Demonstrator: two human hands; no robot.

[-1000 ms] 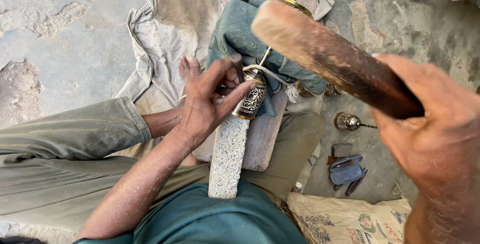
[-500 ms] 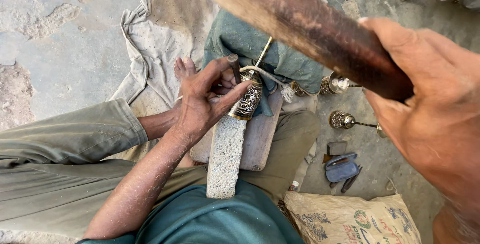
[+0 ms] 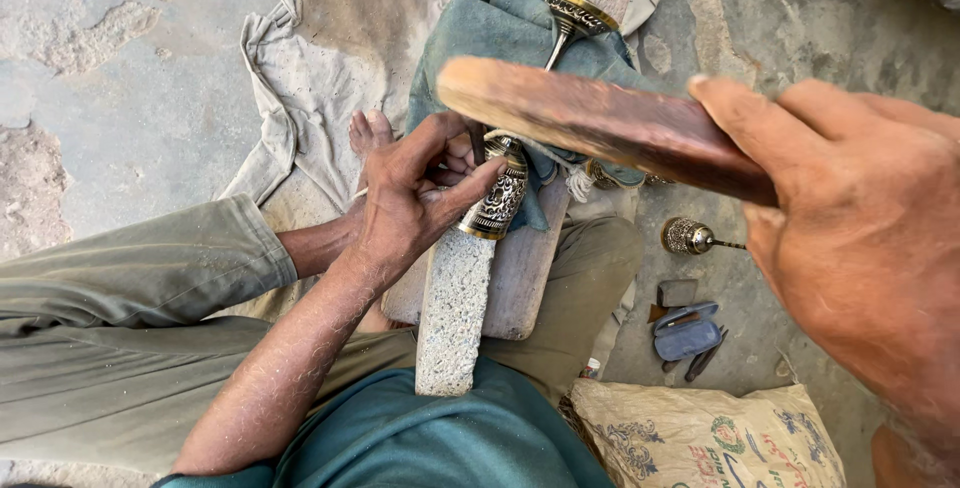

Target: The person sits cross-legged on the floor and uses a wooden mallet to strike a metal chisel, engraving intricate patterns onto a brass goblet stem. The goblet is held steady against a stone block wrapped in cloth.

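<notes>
Brass engraved cup [image 3: 497, 195], pinched by left hand [image 3: 405, 206] atop stone bar [image 3: 452, 313]; right hand [image 3: 860, 238] above it, clenching wooden mallet [image 3: 600, 123].

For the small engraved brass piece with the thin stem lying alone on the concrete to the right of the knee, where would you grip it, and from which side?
Grip the brass piece at its round engraved bulb, probably from above, fingers on the near and far sides. It lies on its side on the concrete floor, its thin stem pointing right and likely too slim to pinch securely. The bulb is its widest part, with open floor around it.
</notes>
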